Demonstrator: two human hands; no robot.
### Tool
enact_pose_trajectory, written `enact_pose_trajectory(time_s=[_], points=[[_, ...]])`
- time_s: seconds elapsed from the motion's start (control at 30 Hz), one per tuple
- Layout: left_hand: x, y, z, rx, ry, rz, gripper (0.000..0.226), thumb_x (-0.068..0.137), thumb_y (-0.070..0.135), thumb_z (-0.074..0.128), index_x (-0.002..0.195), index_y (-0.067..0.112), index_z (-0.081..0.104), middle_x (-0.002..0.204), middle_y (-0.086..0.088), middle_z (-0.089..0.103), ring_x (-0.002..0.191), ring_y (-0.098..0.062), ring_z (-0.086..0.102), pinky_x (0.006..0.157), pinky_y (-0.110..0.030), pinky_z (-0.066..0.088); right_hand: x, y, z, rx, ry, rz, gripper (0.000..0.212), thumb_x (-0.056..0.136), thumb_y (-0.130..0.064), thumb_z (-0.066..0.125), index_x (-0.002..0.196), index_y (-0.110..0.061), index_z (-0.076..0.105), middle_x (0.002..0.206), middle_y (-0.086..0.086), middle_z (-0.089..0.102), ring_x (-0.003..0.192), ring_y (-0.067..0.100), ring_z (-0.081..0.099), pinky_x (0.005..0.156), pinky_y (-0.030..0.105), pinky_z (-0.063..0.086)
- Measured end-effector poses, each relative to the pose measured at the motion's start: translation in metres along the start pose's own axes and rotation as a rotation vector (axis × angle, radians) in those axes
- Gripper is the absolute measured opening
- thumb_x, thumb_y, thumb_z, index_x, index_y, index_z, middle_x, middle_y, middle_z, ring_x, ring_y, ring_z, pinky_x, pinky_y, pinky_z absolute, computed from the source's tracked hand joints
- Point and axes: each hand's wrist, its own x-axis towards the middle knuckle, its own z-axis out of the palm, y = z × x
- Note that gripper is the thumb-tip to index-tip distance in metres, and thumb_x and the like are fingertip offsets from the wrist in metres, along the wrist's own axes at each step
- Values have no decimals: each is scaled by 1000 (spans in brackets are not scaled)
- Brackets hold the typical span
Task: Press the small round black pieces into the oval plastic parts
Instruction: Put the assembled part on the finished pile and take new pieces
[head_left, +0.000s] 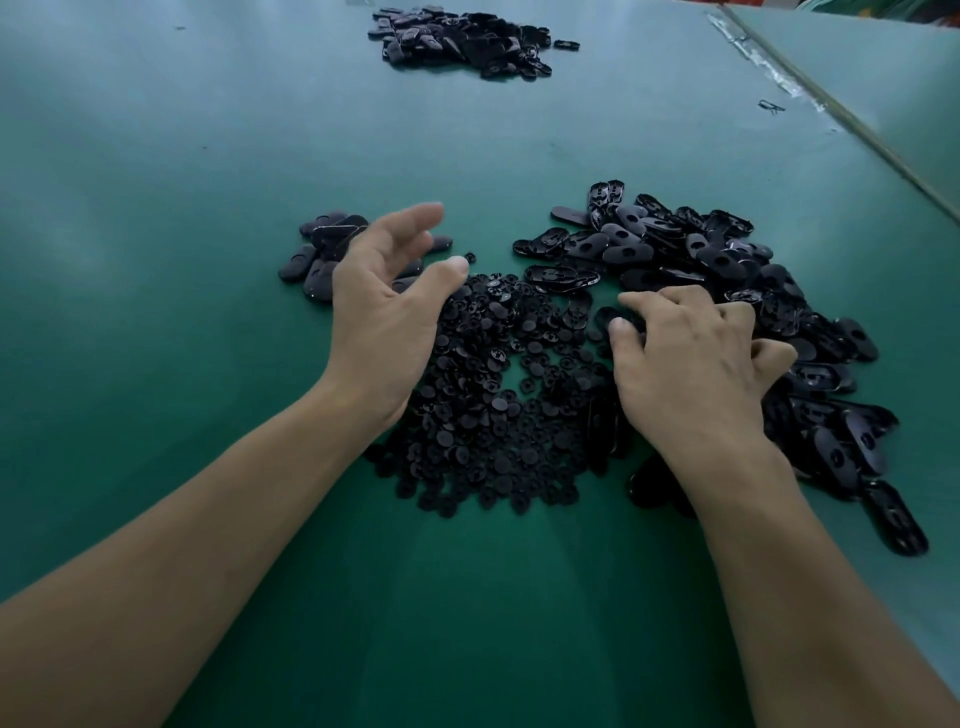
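Green matting covered the table. Between both hands lay a heap of small round black pieces. The left hand hovered with its fingers spread, loosely curved and empty. The right hand bent its fingers onto the heap, its hold unclear. Beyond the right fingertips, oval plastic parts were piled with their long axes pointing every way. A smaller cluster lay past the left fingers, and a distant pile farther off.

Glossy black plastic oval parts on smooth green table.

- Dim, cool light; a pale sheen lies across the far side of the green table.
- Shadows soft and faint.
- Wide-angle bending at the edges.
- Left hand slightly blurred at its tips.
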Motion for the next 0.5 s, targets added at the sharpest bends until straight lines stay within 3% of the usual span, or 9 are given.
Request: enact_pose_trajectory(time_s=[0.1,0.2,0.4,0.5], points=[[-1,-1,0,-18,-39,55,16,85,4,67,95,18,70,94,-1,70,89,-13,63,94,-39,56,-1,-1,-1,41,49,-11,25,103,-39,46,121,-40,64,132,-9,56,121,24,39,81,38,13],[-2,-1,1,-6,-87,93,22,91,-6,64,86,14,70,82,1,70,74,-13,63,77,-31,57,-1,-3,-2,49,79,-9,20,102,-37,51,112,-37,68,124,-6,60,116,26,44,80,37,14],[-2,-2,1,1,-150,122,24,91,-5,65,84,17,71,80,2,72,72,-14,63,69,-24,54,0,-5,-3,138,96,-46,20,99,-24,59,114,-34,68,109,-3,67,111,25,53,81,37,23],[-2,-2,1,2,-159,124,25,90,-4,65,83,19,71,79,4,72,72,-13,63,68,-23,54,-1,-4,-5,123,94,-47,29,100,-26,57,127,-32,63,126,2,62,119,28,49,90,42,30]])
